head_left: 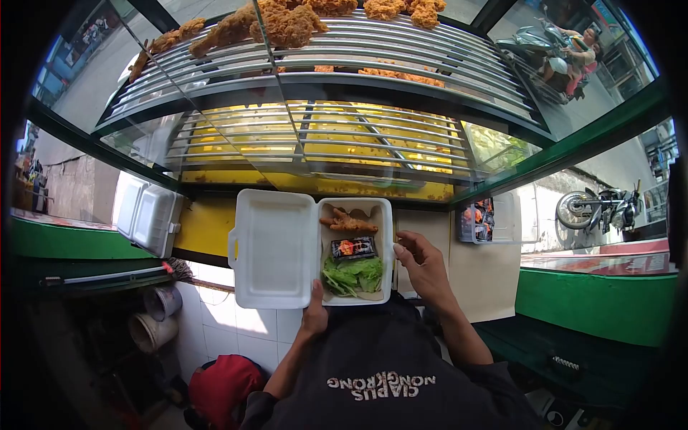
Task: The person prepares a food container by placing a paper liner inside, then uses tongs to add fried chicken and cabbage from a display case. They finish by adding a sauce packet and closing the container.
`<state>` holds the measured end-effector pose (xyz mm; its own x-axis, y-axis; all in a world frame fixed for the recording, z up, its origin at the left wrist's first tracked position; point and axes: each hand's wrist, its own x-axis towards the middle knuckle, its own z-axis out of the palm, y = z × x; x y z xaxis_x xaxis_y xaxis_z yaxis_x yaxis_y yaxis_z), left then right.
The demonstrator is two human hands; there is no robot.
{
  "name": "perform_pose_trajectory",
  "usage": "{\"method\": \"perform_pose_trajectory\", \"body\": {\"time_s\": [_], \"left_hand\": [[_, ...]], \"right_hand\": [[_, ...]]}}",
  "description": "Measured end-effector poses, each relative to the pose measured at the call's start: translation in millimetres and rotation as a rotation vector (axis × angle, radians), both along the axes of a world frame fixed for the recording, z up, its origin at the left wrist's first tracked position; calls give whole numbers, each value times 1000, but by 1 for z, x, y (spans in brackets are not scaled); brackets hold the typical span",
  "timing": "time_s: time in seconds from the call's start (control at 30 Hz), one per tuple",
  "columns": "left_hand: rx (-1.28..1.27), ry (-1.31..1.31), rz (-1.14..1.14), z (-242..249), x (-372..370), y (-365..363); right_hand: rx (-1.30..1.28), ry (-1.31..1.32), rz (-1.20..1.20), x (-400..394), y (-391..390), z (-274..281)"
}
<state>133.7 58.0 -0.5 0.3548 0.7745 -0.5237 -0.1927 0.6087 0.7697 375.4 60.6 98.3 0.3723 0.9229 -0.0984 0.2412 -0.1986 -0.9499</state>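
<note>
A white foam takeout box lies unfolded in front of me, its lid to the left. In its right half sit a piece of fried chicken, a black sauce sachet with a red-orange print, and green lettuce leaves, on brown paper. My left hand grips the box at its near edge by the hinge, thumb up on the side and the other fingers hidden below. Beside the right rim is my right hand, fingers loosely bent and apart from the thumb, thumb tip right at the rim.
Above the box stands a glass case with fried chicken on a metal rack. Stacked foam boxes are at left. To the right are brown paper sheets and a clear container of sachets. Buckets stand below left.
</note>
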Motion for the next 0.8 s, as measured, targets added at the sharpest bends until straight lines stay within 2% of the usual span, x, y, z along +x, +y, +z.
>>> {"method": "perform_pose_trajectory", "body": {"time_s": [0.03, 0.1, 0.17, 0.2, 0.23, 0.3, 0.33, 0.43, 0.47, 0.5, 0.53, 0.6, 0.63, 0.7, 0.77, 0.8], "left_hand": [[28, 55, -23, 2, 0, 1], [76, 165, -69, 8, 0, 3], [122, 280, -120, 16, -3, 7], [240, 320, -167, 22, -7, 12], [238, 321, -167, 20, -15, 15], [480, 473, -315, 16, -34, 23], [354, 300, -189, 20, -39, 24], [498, 426, -132, -17, -76, 25], [499, 424, -133, -26, -86, 29], [733, 606, -170, -29, -93, 35], [968, 788, -208, -31, -96, 37], [963, 718, -126, -26, -82, 48], [953, 648, -43, -16, -67, 58], [472, 177, 25, 41, -25, 78], [473, 207, -24, 43, -2, 78], [421, 121, -92, 41, 4, 77]], "right_hand": [[-143, 279, 47, -1, -3, -9], [-210, 315, 107, -3, -4, -26], [-156, 425, 39, -12, -1, -39], [-188, 465, 17, -15, 1, -44], [-190, 465, 16, -16, 2, -49], [-176, 426, 7, -18, 4, -60], [-177, 427, 4, -18, 4, -65], [-234, 462, -6, -15, 6, -66], [-341, 402, -13, -13, 8, -55], [-447, 343, -20, -13, 9, -50], [-445, 344, -21, -12, 7, -55], [-221, 471, -63, -9, 3, -68], [-218, 467, -65, -8, 3, -67], [-211, 505, -75, -6, 3, -66], [-216, 512, -52, -7, 2, -60], [-224, 521, -27, -6, 1, -58]]}}
